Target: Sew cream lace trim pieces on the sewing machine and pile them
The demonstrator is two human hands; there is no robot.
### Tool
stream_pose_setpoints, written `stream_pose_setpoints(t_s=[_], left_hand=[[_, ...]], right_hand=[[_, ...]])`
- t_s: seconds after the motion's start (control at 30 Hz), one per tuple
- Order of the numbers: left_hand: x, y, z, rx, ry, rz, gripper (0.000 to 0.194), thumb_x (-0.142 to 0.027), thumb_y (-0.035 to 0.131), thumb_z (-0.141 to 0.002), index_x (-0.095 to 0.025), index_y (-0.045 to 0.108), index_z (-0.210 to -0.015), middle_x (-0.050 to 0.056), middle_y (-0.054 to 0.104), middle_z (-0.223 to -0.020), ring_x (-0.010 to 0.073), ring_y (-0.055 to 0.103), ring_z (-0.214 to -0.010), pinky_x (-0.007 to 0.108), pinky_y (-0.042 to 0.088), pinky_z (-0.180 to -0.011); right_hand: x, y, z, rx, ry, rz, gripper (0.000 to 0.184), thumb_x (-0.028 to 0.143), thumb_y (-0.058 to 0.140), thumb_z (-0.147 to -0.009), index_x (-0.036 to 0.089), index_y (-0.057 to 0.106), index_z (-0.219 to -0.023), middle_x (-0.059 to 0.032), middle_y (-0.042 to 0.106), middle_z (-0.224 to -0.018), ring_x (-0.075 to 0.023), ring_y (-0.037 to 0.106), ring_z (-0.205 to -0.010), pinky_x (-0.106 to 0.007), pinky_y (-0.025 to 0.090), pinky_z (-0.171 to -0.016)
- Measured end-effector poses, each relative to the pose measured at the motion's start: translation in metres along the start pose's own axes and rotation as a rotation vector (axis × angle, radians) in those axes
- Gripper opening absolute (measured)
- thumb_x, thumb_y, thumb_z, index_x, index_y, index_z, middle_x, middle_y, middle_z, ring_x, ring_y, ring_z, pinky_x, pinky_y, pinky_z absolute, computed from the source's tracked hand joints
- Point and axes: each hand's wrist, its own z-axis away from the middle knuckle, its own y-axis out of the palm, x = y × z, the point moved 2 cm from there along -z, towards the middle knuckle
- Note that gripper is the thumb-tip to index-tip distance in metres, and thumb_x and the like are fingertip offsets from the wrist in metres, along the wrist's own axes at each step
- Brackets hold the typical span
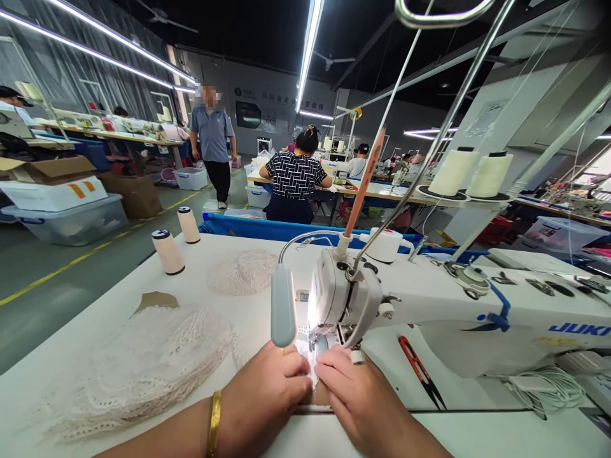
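My left hand [267, 397], with a gold bangle on the wrist, and my right hand [356, 397] lie close together on the white table, fingers curled and pinching a small piece of white lace fabric [308, 356] between them. The fabric sits right under the needle area of a white sewing machine [429, 305], lit by its small lamp [283, 306]. Most of the fabric is hidden by my fingers.
A pile of white lace pieces [147, 366] lies to my left, another lace piece [243, 272] farther back. Two thread spools [168, 252] stand at the left rear. Red-handled snips [420, 369] lie to the right. Large thread cones [453, 172] stand behind. People work and stand beyond.
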Motion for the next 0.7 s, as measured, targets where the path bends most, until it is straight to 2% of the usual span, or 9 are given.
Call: stream_pose_setpoints(t_s=[0.13,0.3,0.43,0.53,0.7], left_hand=[[-0.002,0.003,0.003,0.001,0.013,0.029,0.026,-0.003,0.054,-0.095,-0.022,0.070,-0.091,-0.001,0.077,-0.093,0.0200,0.066,-0.081,0.035,0.047,-0.075],[0.004,0.005,0.003,0.028,-0.021,0.021,0.025,-0.004,0.055,-0.094,-0.021,0.073,-0.090,0.001,0.078,-0.095,0.0214,0.067,-0.081,0.036,0.048,-0.075],[0.009,0.004,0.001,0.029,-0.033,0.019,0.025,-0.006,0.056,-0.095,-0.020,0.076,-0.093,0.004,0.079,-0.098,0.0221,0.068,-0.086,0.034,0.050,-0.076],[0.012,0.002,-0.002,0.004,-0.042,0.006,0.025,-0.008,0.055,-0.099,-0.020,0.076,-0.094,0.004,0.079,-0.099,0.0221,0.068,-0.090,0.032,0.051,-0.079],[0.017,0.003,-0.009,-0.034,-0.110,0.013,0.032,-0.010,0.049,-0.104,-0.021,0.076,-0.091,0.003,0.079,-0.101,0.0213,0.068,-0.092,0.032,0.053,-0.085]], right_hand=[[0.004,0.001,0.002,0.031,-0.039,-0.022,0.027,0.002,0.047,-0.095,0.021,0.065,-0.100,-0.0062,0.071,-0.092,-0.0227,0.063,-0.086,-0.031,0.048,-0.070],[0.001,0.005,0.002,0.026,-0.011,-0.022,0.032,0.000,0.047,-0.091,0.020,0.067,-0.105,-0.0076,0.072,-0.096,-0.0238,0.063,-0.087,-0.033,0.052,-0.072],[-0.002,0.005,0.000,0.045,0.064,-0.001,0.041,0.000,0.048,-0.088,0.023,0.070,-0.114,-0.0074,0.075,-0.104,-0.0244,0.067,-0.092,-0.036,0.057,-0.081],[-0.003,0.003,-0.002,0.042,0.136,0.040,0.045,0.001,0.047,-0.087,0.024,0.073,-0.116,-0.0083,0.077,-0.112,-0.0256,0.071,-0.095,-0.037,0.060,-0.082],[-0.004,0.001,-0.005,-0.022,0.165,0.094,0.046,0.005,0.045,-0.093,0.022,0.073,-0.126,-0.0098,0.078,-0.126,-0.0276,0.074,-0.104,-0.040,0.063,-0.086]])
